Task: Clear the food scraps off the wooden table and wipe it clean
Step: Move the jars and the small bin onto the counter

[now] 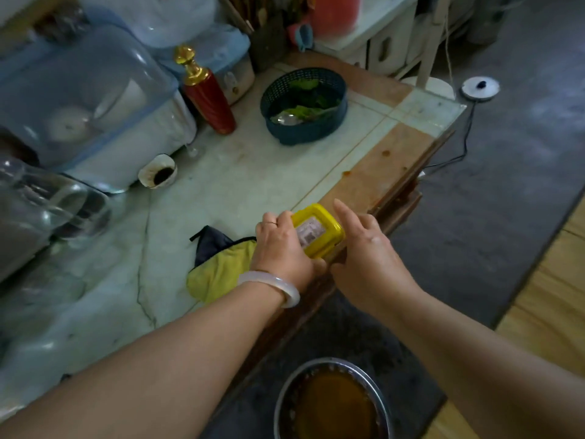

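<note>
At the table edge (pixel 395 198), hands tilt yellow box (pixel 319 229) rightward.

The scene is dim, with soft, bluish, diffuse light and only faint shadows. Pale sheen lies on the counter (pixel 240 172) beyond the left hand (pixel 281 245). Glare streaks the clear covers (pixel 79 90) far to its left. Edges bow and smear, and the whole frame is slightly soft.

One head cam only, worn by the person, wide-angle, looking fwd and down, close over the table (pixel 240 172) edge; floor at right.
</note>
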Tool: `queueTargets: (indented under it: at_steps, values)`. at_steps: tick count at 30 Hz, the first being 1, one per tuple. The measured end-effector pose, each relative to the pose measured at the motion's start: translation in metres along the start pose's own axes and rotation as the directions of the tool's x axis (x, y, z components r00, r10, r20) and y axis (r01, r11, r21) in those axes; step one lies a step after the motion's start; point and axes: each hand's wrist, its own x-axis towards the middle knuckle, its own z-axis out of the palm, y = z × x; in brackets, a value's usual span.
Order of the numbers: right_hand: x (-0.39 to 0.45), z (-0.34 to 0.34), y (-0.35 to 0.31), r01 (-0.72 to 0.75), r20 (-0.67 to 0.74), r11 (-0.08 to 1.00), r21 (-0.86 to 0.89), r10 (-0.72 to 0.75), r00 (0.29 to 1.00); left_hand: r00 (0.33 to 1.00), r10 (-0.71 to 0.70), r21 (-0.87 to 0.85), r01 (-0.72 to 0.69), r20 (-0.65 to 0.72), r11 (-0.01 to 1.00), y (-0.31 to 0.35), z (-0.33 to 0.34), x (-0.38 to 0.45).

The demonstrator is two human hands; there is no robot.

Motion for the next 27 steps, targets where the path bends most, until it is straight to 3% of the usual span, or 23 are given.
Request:
queueTargets:
  at_steps: [5, 11, 16, 22, 27]
  values:
    - [0.010, 0.033, -0.010, -0.017, 0.110, 1.000, 0.003, 0.016, 0.994, 0.986, -0.165, -0.029, 0.165, -0.007, 0.986, -0.041, 0.009, 0.046]
    - [0.009, 0.051, -0.001, -0.081, 0.161, 0.996, 0.019, 0.077, 0.984, 0.963, -0.269, -0.036, 0.268, -0.019, 0.963, -0.066, 0.022, 0.074]
    - [0.020, 0.057, -0.002, -0.037, 0.161, 0.999, -0.009, 0.038, 0.986, 0.960, -0.279, -0.088, 0.277, -0.018, 0.957, -0.082, 0.031, 0.086]
    - [0.049, 0.074, -0.014, 0.063, 0.140, 0.992, -0.106, -0.048, 0.989, 0.981, -0.186, -0.230, 0.169, -0.054, 0.958, -0.094, 0.025, 0.091]
    - [0.087, 0.090, -0.028, 0.160, 0.212, 0.968, -0.194, -0.118, 0.970, 0.964, -0.263, -0.039, 0.265, 0.046, 0.963, -0.127, 0.031, 0.069]
